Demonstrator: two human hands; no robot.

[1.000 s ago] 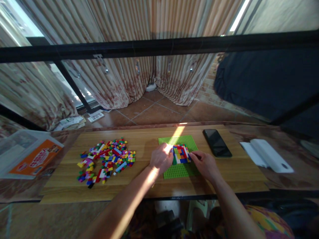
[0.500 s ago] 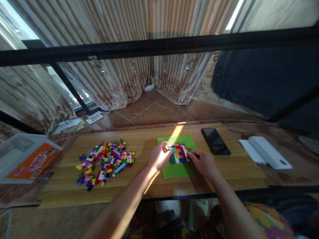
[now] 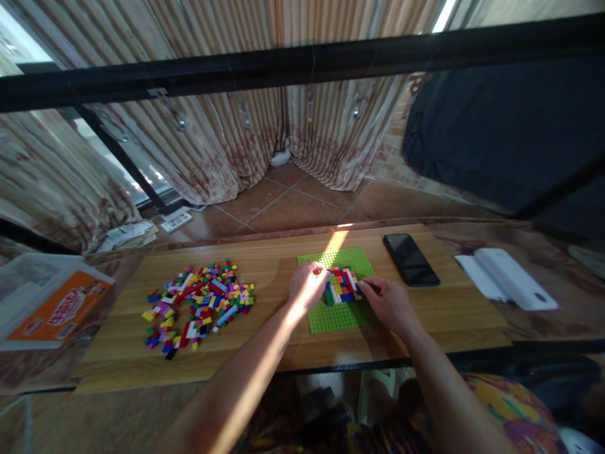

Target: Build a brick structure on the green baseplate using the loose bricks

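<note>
A green studded baseplate [image 3: 326, 321] lies on the wooden tabletop in front of me. On it sits a flat patch of toy building bricks [image 3: 344, 289] in red, blue, white, orange and green. At the patch's upper left corner is my left hand [image 3: 306, 284], thumb and fingertips pinched together in bright sunlight. My right hand [image 3: 388, 304] is at the patch's right edge, its thumb and forefinger closed in a pinch. Whatever either pinch holds is too small or hidden to make out.
A loose heap of coloured bricks [image 3: 208, 302] spreads over the tabletop's left side. Right of the baseplate lies a black phone [image 3: 411, 260]. Beyond the board are a white object [image 3: 513, 277] on the right and a clear plastic box with an orange label [image 3: 59, 309] on the left.
My left hand has shifted slightly up from the patch's left side to its upper left corner. The right hand stays at the right edge. The whole view has tilted a little.
</note>
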